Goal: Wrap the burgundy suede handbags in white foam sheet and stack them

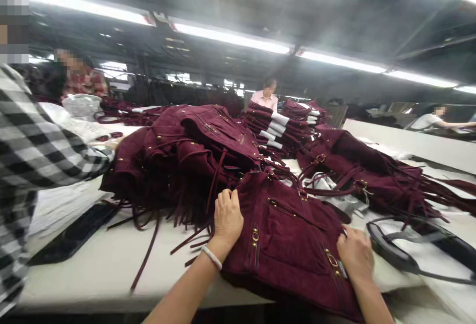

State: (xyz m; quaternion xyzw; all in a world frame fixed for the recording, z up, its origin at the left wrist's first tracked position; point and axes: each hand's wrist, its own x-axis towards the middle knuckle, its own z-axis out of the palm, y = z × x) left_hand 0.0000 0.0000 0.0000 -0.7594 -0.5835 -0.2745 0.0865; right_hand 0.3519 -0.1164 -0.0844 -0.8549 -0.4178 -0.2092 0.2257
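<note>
A dark red suede bag (288, 234) with brass buckles and a zip lies on the white table (107, 269) in front of me. My left hand (226, 217) grips its left edge with curled fingers; a white band is on that wrist. My right hand (355, 252) is closed on the bag's right side by a buckle strap. Just behind the bag sits a heap of the same fringed bags (186, 158).
More red bags (366, 172) lie at the right, and a folded stack with white tags (275, 130) stands further back. A black phone (72, 234) lies at the left. A black strap loop (405, 249) is at the right. A checked sleeve (33, 150) reaches in from the left. Other people work behind.
</note>
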